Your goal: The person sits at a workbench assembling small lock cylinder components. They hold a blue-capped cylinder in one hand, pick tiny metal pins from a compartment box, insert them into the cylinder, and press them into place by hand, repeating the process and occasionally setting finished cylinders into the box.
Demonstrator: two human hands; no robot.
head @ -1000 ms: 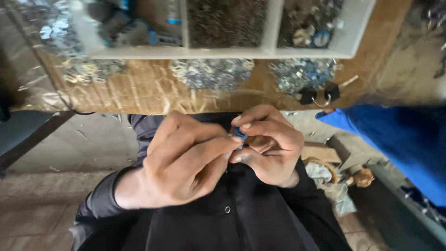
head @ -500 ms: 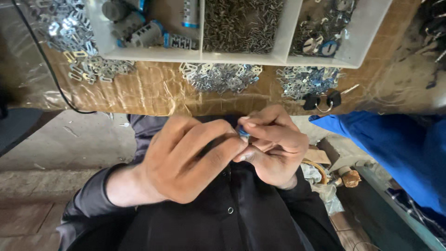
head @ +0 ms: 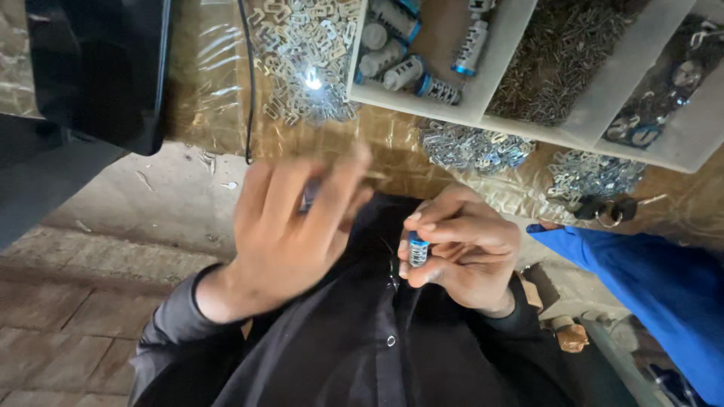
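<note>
Right hand (head: pixel 467 256) pinches small blue-capped cylinder (head: pixel 417 249), axis upright, centre-right of frame. Left hand (head: pixel 290 230) blurred, fingers spread open, just left of it and apart; something small at its fingertips, can't tell what.

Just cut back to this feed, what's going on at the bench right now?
A person in a dark shirt is holding a small cylinder with a blue band upright in the right hand. The left hand is blurred, raised toward the bench; whether it holds anything cannot be told. Ahead sits a white divided tray with similar cylinders and small metal parts, with loose metal clips beside it. A blue sleeve shows at the right.
</note>
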